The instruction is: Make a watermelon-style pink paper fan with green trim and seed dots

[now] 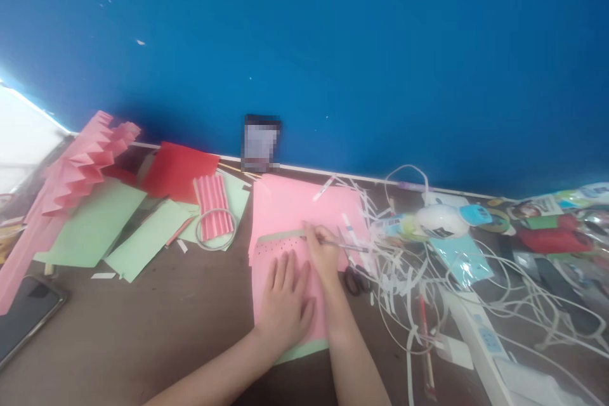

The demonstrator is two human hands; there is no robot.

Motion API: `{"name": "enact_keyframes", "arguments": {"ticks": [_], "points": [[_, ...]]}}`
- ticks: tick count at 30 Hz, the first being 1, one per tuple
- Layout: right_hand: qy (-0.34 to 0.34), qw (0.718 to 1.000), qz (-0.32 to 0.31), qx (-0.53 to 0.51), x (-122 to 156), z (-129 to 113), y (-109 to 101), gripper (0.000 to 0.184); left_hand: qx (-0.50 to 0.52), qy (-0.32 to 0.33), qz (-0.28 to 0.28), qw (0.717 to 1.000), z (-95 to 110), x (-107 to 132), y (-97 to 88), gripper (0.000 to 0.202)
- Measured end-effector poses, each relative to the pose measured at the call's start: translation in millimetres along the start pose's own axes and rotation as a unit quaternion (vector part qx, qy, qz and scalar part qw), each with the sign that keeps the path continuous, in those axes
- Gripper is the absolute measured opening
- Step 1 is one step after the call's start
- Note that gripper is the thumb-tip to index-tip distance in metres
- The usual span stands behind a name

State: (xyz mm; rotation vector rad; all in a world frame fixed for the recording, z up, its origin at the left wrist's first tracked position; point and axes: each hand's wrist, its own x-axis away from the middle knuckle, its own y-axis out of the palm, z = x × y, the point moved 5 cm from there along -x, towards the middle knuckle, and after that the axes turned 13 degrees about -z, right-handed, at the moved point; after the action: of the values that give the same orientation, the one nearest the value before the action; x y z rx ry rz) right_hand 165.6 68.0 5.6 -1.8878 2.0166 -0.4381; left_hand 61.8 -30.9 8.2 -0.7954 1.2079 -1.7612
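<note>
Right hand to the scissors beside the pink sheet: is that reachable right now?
Probably yes: the scissors lie with their handles clear just beside the right hand, though it grips a pen.

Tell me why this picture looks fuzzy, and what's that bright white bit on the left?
Head view: everything is softly blurred, even the right hand holding the pen and the left hand flat on the pink paper; the white patch at the left edge is overexposed glare; the small square against the blue wall is pixelated.

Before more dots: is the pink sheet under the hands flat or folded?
Flat: the pink sheet lies spread, left hand palm-down on it, no crease showing.
</note>
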Motion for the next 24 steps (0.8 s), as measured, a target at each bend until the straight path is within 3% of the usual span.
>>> {"name": "enact_keyframes", "arguments": {"ticks": [24], "points": [[-0.002,0.999,0.024,0.034,-1.1,1.9,1.9,0.036,0.001,0.001,0.001,1.000,0.3,0.1,-1.2,0.060]]}}
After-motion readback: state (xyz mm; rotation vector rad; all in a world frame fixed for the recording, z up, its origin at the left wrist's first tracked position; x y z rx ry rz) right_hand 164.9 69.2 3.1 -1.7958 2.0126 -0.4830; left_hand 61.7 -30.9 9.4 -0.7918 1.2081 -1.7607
